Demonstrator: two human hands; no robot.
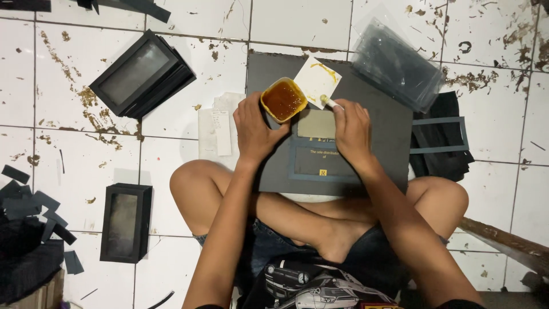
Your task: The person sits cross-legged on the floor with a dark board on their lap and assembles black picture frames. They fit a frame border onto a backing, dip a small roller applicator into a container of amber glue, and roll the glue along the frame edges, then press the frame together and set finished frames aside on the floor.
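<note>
Left hand [254, 129] wrapped around the side of a yellow cup [283, 99] of amber glue, right hand [351, 130] pinching a small brush [330, 102] above a grey card [316, 124]. All resting on a dark board [383, 143] across the lap, over the tiled floor [68, 154]. Probably light, sticky and easily spilled, so best gripped low on the wall and kept level; brush likely thin and slick, best pinched near its tip.

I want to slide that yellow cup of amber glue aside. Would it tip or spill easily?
Probably. The yellow cup looks small, light and nearly full, so a push could slop it. The left hand steadies it in its grip, suggesting it shifts easily on the dark board.
</note>
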